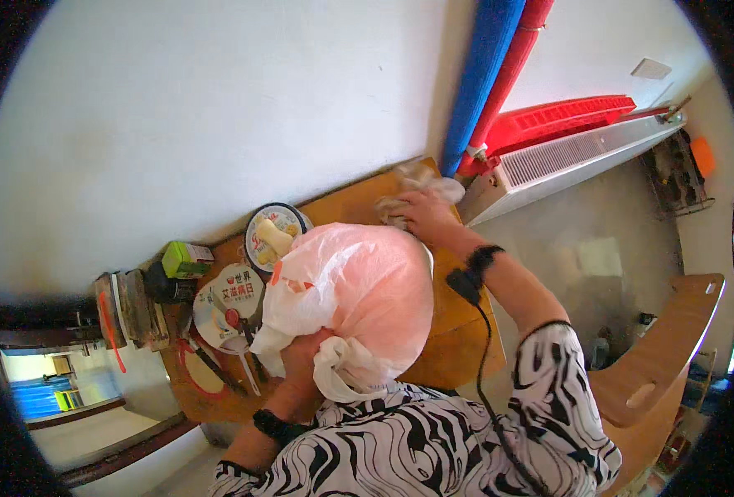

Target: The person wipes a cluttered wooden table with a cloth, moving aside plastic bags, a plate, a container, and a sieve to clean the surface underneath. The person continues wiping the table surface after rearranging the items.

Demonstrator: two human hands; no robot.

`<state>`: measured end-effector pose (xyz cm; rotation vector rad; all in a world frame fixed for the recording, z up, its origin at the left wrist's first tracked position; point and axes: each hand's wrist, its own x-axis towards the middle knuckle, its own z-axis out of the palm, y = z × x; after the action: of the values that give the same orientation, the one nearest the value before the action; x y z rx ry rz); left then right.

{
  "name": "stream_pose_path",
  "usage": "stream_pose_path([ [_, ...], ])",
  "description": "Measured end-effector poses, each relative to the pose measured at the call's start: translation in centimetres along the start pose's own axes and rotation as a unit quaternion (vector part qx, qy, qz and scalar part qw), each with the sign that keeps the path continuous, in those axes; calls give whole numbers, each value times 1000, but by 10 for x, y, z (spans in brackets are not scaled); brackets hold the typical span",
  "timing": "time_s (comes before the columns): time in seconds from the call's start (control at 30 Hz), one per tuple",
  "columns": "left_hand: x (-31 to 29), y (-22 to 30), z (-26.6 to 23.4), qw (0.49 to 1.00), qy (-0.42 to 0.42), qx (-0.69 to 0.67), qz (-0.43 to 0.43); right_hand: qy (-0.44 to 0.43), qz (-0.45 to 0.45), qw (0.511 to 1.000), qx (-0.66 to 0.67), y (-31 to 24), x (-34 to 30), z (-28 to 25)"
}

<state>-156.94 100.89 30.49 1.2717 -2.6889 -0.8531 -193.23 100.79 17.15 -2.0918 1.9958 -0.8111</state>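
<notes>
A bulging white plastic bag (pixel 375 290) with something pink showing through stands in front of me, against my patterned shirt. My left hand (pixel 304 351) grips it low on the left beside its gathered, twisted end, and the plastic partly hides the fingers. What the bag holds cannot be made out. Beyond it, my right arm reaches to the far right corner of the wooden table (pixel 446 294). There my right hand (pixel 427 217) is on a crumpled greyish cloth (pixel 433 182), pressing it against the tabletop near the wall.
Left of the bag lie a round printed hand fan (pixel 228 305), scissors (pixel 236 320) and a round tub (pixel 269 236). A green box (pixel 186 260) and stacked books (pixel 139 306) stand farther left. Blue and red pipes (pixel 483 83) and a radiator (pixel 566 161) flank the right corner. A black cable (pixel 490 364) hangs by my right arm.
</notes>
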Motion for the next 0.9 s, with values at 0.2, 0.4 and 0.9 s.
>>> stream_pose_path([
  [0.2,-2,-4,4,1000,6,-5,-28,-94,-139,985,-50,-2,77,17],
  [0.4,-5,-1,3,1000,22,2,9,-13,19,995,-96,25,2,-26],
  [0.9,6,-32,9,969,102,81,211,57,219,969,-102,-122,-233,-18],
])
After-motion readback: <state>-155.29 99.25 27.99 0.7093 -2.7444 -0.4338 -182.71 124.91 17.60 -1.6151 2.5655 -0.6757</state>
